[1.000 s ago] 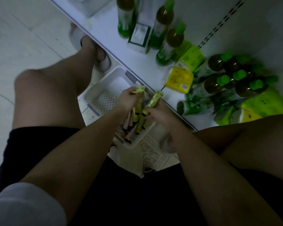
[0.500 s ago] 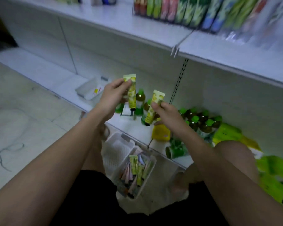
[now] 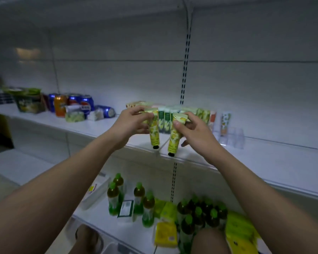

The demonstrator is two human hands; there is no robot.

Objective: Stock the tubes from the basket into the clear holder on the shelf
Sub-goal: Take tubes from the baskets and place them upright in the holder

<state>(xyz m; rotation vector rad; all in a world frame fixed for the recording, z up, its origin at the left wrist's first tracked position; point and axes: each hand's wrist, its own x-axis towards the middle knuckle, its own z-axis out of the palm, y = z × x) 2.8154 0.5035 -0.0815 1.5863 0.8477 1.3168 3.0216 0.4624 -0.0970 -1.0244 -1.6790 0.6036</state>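
Observation:
My left hand (image 3: pixel 131 121) grips a yellow-green tube (image 3: pixel 154 131) by its flat crimped end, black cap hanging down. My right hand (image 3: pixel 193 132) holds a second yellow tube (image 3: pixel 174 138) the same way. Both tubes hang in front of the middle shelf (image 3: pixel 264 158). Just behind them stands a row of tubes (image 3: pixel 184 114) upright in a clear holder (image 3: pixel 231 138), whose right-hand slots show no tubes. Only a white corner of the basket (image 3: pixel 110 248) shows at the bottom edge.
Soda cans (image 3: pixel 72 103) and small packs sit at the left of the middle shelf. Green-capped bottles (image 3: pixel 140 198) and yellow packets (image 3: pixel 166 233) crowd the bottom shelf. A slotted upright (image 3: pixel 185 61) runs up the back wall. My knee (image 3: pixel 209 241) is at the bottom.
Both hands rose from the basket with one tube each up to the middle shelf. The view tilted up, so the basket dropped almost out of sight.

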